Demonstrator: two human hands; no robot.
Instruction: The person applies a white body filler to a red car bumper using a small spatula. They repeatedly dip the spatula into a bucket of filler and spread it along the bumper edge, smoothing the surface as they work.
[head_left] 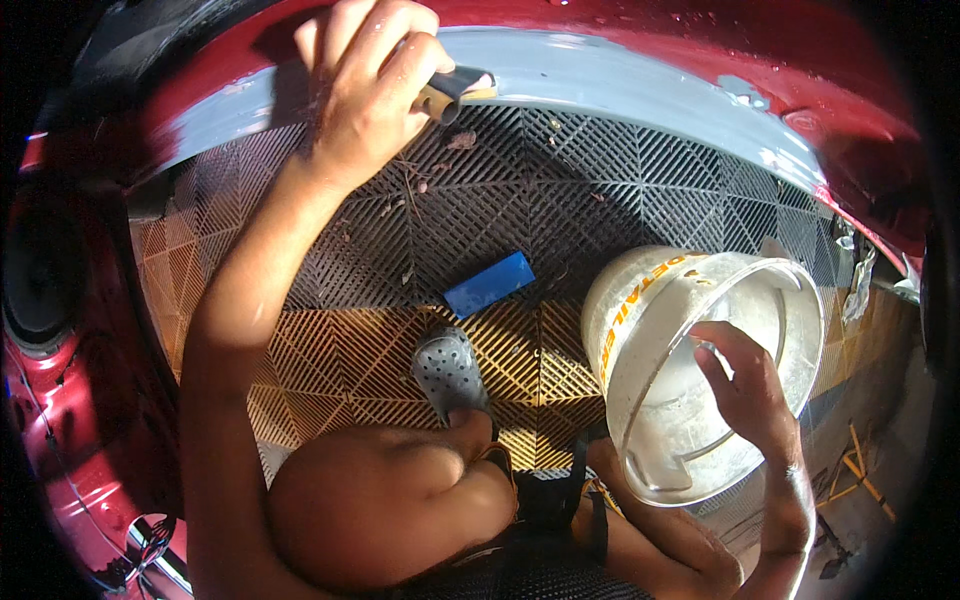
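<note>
My left hand (375, 75) is closed around a small black and tan sanding block (466, 86) at the top of the view. The block is at the lower edge of a curved panel (600, 75), grey in a band and dark red above; whether it presses on the surface, I cannot tell. My right hand (748, 385) is over the mouth of a whitish translucent bucket (640, 330) with orange lettering. Its thumb and forefinger are a little apart, and nothing shows between them; the other fingers are partly hidden.
A blue rectangular block (490, 284) lies on the slatted floor tiles (350, 255), dark farther off and tan nearer. Close to it is my grey perforated clog (448, 365). Red bodywork (90, 440) with loose wires stands at the left. A yellow frame-like thing (858, 475) lies at the right.
</note>
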